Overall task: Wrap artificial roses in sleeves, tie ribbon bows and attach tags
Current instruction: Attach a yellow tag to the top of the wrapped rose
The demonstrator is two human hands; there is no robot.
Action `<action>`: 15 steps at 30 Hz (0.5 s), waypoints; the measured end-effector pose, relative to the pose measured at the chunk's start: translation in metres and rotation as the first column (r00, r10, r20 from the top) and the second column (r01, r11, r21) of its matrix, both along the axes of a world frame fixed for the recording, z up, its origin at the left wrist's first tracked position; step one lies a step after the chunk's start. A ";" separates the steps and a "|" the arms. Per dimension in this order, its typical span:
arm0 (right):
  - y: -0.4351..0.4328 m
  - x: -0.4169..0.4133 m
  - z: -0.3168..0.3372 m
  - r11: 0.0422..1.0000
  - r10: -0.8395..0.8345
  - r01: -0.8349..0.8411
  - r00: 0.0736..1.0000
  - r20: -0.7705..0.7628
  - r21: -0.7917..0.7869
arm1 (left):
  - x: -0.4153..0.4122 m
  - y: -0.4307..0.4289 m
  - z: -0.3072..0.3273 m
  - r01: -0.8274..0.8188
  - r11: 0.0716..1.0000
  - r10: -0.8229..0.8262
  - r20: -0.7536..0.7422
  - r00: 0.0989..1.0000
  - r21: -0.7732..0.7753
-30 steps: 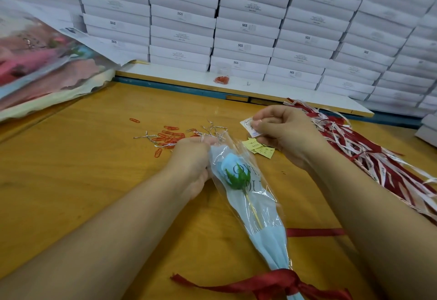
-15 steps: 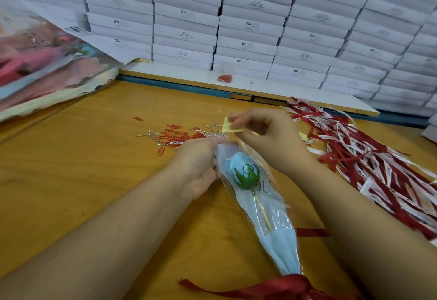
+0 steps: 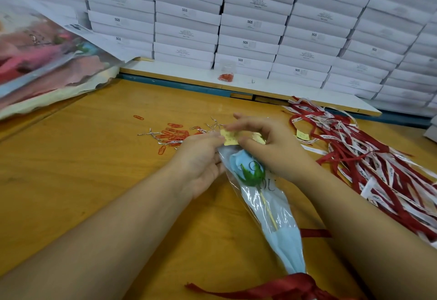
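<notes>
1. Left hand (image 3: 201, 160), head view: its fingers were curled round the open top of the clear sleeve (image 3: 272, 205). The fingertips touched the left edge of a yellow tag (image 3: 230, 137).
2. Right hand (image 3: 272, 148): the thumb and fingers pinched the same tag from the right and held it at the sleeve mouth. The index finger was raised above it.
3. The sleeve lay on the wooden table (image 3: 71, 181) between the two forearms, with its mouth pointing away from the person and its narrow end toward them.
4. Inside the sleeve sat a light-blue rose (image 3: 237, 161) with a green calyx and a thin pale stem, backed by light-blue paper. The right hand partly hid the printed lettering on the sleeve.
5. A red ribbon bow (image 3: 295, 285) was knotted round the narrow end of the sleeve at the bottom edge of the view, with one tail running left.
6. Red paper clips (image 3: 175, 134) and silver twist ties (image 3: 151, 133) lay scattered on the table just beyond the left hand.
7. A second yellow tag (image 3: 302, 135) lay just right of the right hand, at the edge of a heap of red and white ribbons (image 3: 378, 162).
8. Stacked white boxes (image 3: 236, 27) rose behind a white ledge (image 3: 189, 72). A small packet of red clips (image 3: 225, 77) rested on that ledge.
9. A clear bag of coloured material (image 3: 35, 63) lay at the far left of the table.
</notes>
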State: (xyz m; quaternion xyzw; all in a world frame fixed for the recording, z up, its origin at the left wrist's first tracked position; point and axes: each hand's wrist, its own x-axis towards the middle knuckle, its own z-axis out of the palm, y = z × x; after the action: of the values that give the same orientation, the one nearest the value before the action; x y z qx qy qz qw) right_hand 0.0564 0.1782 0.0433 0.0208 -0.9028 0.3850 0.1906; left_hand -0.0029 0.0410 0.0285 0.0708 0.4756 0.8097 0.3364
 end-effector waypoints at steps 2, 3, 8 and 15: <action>0.002 0.000 0.001 0.995 -0.041 0.038 0.999 -0.034 -0.090 | 0.000 0.001 0.000 -0.002 1.000 0.002 -0.021 1.000 -0.013; 0.003 0.000 0.001 0.991 -0.057 0.051 0.997 -0.044 -0.123 | 0.001 0.001 0.000 -0.006 1.000 0.005 -0.030 1.000 -0.024; 0.003 0.000 0.002 0.985 -0.068 0.064 0.998 -0.020 -0.158 | 0.002 0.000 0.000 -0.004 0.999 0.001 -0.068 0.998 -0.038; 0.000 0.003 0.002 0.988 -0.077 0.065 0.993 -0.086 -0.140 | 0.001 0.000 0.000 0.049 0.999 -0.049 -0.012 0.999 -0.002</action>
State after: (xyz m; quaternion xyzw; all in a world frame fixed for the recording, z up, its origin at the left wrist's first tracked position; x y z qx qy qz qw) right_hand 0.0590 0.1782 0.0451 -0.0071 -0.8648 0.4377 0.2460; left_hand -0.0024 0.0406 0.0280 0.0873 0.4764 0.8003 0.3534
